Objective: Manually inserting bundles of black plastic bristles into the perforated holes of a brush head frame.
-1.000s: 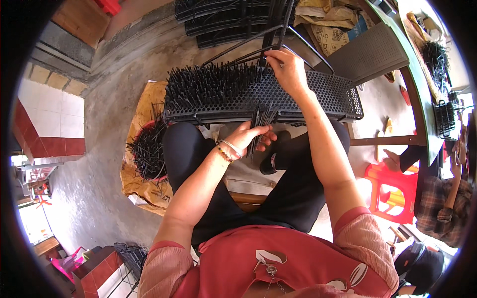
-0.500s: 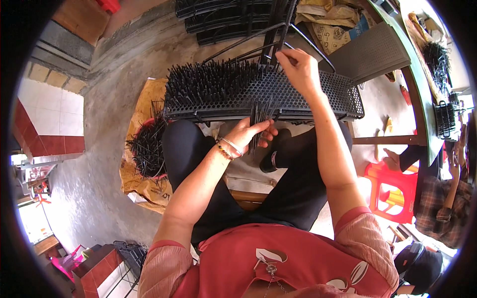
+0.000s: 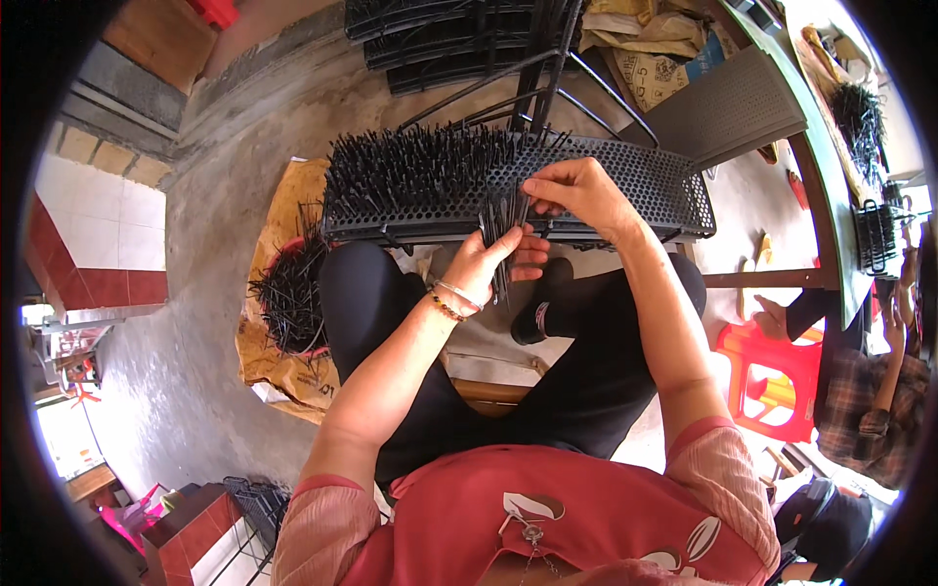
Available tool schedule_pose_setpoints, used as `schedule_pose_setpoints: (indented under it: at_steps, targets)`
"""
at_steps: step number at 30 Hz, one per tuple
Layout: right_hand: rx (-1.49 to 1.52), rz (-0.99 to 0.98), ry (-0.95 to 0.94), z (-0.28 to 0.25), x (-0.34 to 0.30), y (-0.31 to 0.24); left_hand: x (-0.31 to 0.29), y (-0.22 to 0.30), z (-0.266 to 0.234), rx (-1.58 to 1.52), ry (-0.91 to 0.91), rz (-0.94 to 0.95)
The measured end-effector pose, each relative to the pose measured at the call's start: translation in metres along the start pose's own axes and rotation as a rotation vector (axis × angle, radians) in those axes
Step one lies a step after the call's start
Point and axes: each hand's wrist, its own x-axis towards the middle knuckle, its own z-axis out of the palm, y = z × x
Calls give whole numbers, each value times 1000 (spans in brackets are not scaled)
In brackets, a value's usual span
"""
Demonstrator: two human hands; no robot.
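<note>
My left hand (image 3: 481,266) is closed round a bundle of thin black sticks (image 3: 499,220), which stand nearly upright at the front edge of a black perforated metal rack (image 3: 630,186). Thumb and forefinger of my right hand (image 3: 581,197) are pinched at the upper end of the bundle, on what looks like a single stick; the fingertips partly cover it. Many similar black sticks (image 3: 405,166) stand upright in the holes over the rack's left and middle parts. Bare holes show on its right part.
Left of my knee, a red tub (image 3: 324,344) heaped with loose black sticks stands on a yellow sack (image 3: 259,363). Black metal bars (image 3: 596,88) rise behind the rack. A grey perforated panel (image 3: 728,107) leans at the right by a table. Another person sits beyond a red stool (image 3: 772,376).
My right hand has come down and left from above the rack's holes to the bundle. The left hand, still round the sticks, has shifted only slightly.
</note>
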Motion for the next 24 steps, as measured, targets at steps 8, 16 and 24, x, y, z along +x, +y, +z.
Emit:
schedule_pose_setpoints:
  at_steps: [8,16,24]
  targets:
    - [126,77,45,-2,1,2,0,3,1,-16,11,-9]
    - [69,-329,450,-31,19,-8,-3,6,3,48,-50,-55]
    - [-166,-443,536,-25,52,10,-4,1,1,115,-83,-66]
